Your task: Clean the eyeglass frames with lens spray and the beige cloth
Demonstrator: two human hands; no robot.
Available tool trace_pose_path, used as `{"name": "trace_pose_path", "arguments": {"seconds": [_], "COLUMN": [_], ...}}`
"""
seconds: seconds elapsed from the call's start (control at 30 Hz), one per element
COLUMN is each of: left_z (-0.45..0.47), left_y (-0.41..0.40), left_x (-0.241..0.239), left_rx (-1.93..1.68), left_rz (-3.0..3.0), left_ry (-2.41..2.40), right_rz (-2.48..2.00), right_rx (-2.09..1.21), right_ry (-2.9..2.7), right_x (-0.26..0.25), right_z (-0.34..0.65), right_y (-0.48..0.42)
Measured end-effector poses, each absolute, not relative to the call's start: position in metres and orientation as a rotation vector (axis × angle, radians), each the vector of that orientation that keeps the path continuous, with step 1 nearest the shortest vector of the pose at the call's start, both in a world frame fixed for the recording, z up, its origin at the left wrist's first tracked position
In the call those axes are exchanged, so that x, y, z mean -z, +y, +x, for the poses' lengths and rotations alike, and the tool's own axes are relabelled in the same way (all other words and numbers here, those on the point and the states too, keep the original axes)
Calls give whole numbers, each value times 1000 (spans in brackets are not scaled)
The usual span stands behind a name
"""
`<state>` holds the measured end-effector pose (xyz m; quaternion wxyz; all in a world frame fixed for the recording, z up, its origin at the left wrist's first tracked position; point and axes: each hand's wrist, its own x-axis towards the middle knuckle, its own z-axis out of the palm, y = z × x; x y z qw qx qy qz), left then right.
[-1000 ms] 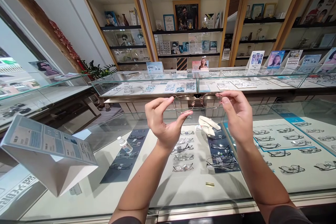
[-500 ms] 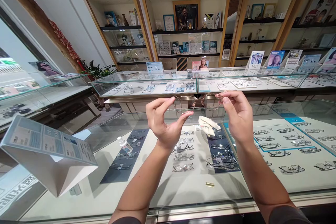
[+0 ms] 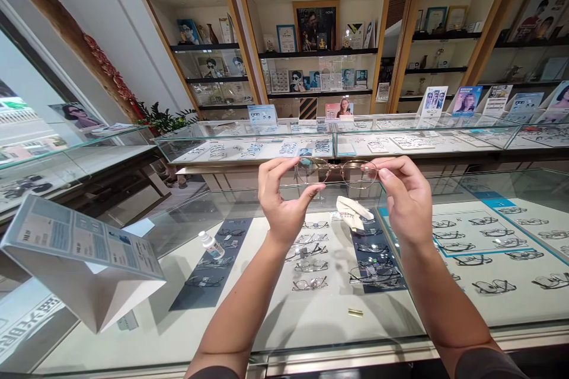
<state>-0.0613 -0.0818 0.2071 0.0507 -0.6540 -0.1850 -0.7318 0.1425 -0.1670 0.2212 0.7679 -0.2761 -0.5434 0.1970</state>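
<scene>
A pair of thin metal-rimmed eyeglasses [image 3: 359,174] is held up level above the glass counter, lenses facing me. My right hand [image 3: 408,198] pinches its right end between thumb and fingers. At the other end, my left hand [image 3: 284,198] has its fingertips at the rim's upper left edge and its thumb stretched along below the lens, so the rim lies between them. Beneath the hands, a crumpled cream cloth [image 3: 353,213] rests on the counter. To the left stands a small white bottle [image 3: 211,245], and a small gold-coloured piece [image 3: 355,312] lies near the front.
The glass display counter [image 3: 311,337] holds rows of eyeglasses [image 3: 310,283] under its top. A folded card sign [image 3: 89,249] stands at the left. Another glass showcase [image 3: 249,151] runs across behind, with wooden-framed shelves [image 3: 315,53] on the wall.
My left hand has shifted slightly right and up. The eyeglasses have tilted a little, so their lenses now catch more reflection. My right hand has moved slightly right.
</scene>
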Motion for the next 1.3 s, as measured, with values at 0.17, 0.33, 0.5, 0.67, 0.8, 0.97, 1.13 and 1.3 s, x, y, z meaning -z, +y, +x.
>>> {"name": "trace_pose_path", "arguments": {"seconds": [0.17,0.33,0.5,0.67,0.8,0.97,1.13,1.3], "left_z": [-61,-62,-66,-67,-65,-63,-62,-62], "left_y": [-81,-78,-79,-85,-90,-96,-98,-100], "left_x": [-207,-203,-208,-215,-214,-213,-215,-217], "left_rx": [2249,2268,2152,1928,1756,1677,1752,1839], "left_rz": [-2056,-2166,-2226,-2196,-2250,-2299,-2380,-2495], "left_ry": [-571,-644,-690,-635,-623,-643,-605,-531], "right_rz": [-580,-606,-679,-862,-973,-1019,-1019,-1023], "right_rx": [-537,-615,-546,-164,-7,-12,-91,-151], "right_ry": [-1145,-1122,-1201,-1395,-1586,-1679,-1690,-1695], "right_x": [-222,-223,-223,-226,-226,-224,-226,-225], "right_z": [144,147,156,158,153,152,154,154], "right_y": [-166,-163,-159,-162,-163,-161,-164,-162]}}
